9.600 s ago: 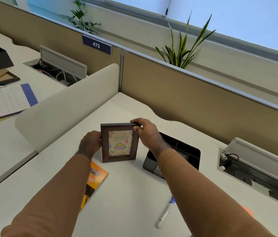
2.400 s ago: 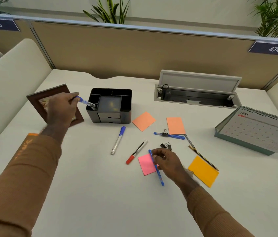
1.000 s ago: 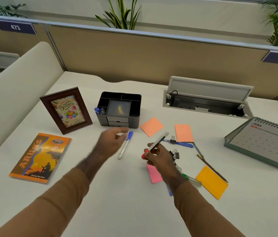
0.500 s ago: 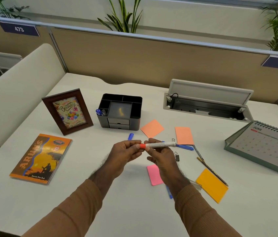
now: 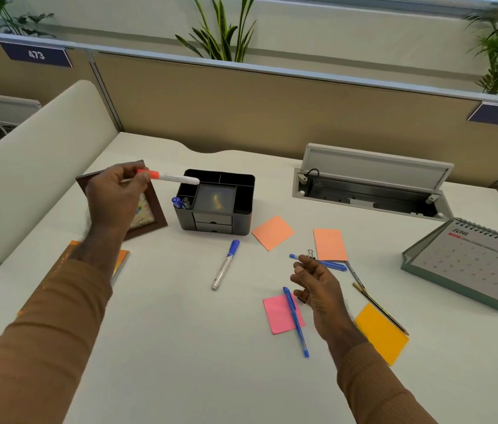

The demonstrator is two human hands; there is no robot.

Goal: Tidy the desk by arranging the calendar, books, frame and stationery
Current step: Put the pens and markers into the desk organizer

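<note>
My left hand [image 5: 113, 197] holds a red-capped white marker [image 5: 169, 176] level, its tip just over the left rim of the black desk organiser [image 5: 243, 195]. Two pens stand in the organiser's front left slot. The brown picture frame [image 5: 156, 220] stands behind my left hand, partly hidden. The orange book [image 5: 121, 260] lies under my left forearm. My right hand [image 5: 318, 286] hovers open above the desk, beside a blue pen [image 5: 296, 322] lying across a pink sticky note [image 5: 276, 316]. A blue-capped marker [image 5: 225, 264] lies in front of the organiser. The desk calendar [image 5: 471, 264] stands at the right.
Two peach sticky notes [image 5: 272, 232] and an orange one [image 5: 382, 335] lie on the desk with another blue pen [image 5: 330, 264], a binder clip and a pencil [image 5: 379, 307]. An open cable tray [image 5: 370, 191] sits at the back right. Partition walls close the back and left.
The red-capped marker passed from both hands to my left hand, which carried it left and back to the organiser. My right hand let go and dropped toward the pens.
</note>
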